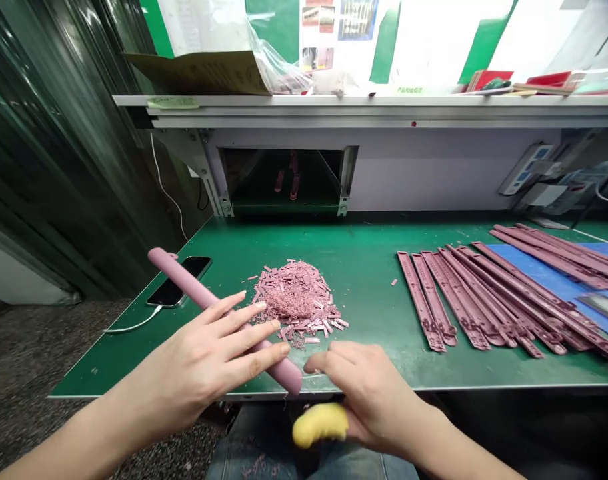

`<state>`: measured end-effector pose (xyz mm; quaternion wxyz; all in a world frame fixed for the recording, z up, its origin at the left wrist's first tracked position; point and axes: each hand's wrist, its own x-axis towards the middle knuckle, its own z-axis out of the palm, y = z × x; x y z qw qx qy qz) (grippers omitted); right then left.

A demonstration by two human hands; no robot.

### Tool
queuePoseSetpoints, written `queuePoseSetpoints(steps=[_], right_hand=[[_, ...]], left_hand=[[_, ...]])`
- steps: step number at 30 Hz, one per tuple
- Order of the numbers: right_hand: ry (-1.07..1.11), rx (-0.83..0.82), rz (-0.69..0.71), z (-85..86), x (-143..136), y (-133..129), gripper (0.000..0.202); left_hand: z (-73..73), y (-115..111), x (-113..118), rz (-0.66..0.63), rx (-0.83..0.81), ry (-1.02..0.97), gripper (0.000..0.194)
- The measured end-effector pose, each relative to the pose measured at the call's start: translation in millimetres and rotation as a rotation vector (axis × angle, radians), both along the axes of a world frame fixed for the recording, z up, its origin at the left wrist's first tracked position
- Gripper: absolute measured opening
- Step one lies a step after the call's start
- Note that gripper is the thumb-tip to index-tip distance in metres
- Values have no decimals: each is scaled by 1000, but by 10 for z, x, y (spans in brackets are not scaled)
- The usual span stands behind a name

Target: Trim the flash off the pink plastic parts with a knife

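A long, rounded pink plastic piece [187,279] slants over the table's front left part. My left hand [219,347] lies across it, fingers stretched over its upper side; the thumb is hidden. Just right of the piece's lower end is my right hand [369,393], its fingers curled in. Something yellow [320,425], perhaps a cover on the thumb, shows below that hand. Whatever the curled fingers hold, if anything, is too small to make out. Behind both hands sits a heap of pink scraps and shavings [297,297].
Several long pink strips [469,293] lie at the right, partly on a blue sheet [539,273]. A phone [179,283] with a white cable rests at the left. A shelf [334,110] spans the back above an opening [287,180] holding pink pieces.
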<state>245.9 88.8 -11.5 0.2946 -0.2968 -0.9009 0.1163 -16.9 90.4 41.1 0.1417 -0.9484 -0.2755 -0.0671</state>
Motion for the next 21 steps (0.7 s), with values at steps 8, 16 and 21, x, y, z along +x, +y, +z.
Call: queuePoseSetpoints(steps=[8,16,21], right_hand=[[-102,326,-64,-54,-184,103,48],[-146,303,-12,-38,-130,113,36],[-94,317,-12,-33,-134,96,41]], left_hand=[[80,14,37,-65,19,16,51],[26,-97,54,-23,40,-97,41],[-66,-220,-2,41,41,-160,44]])
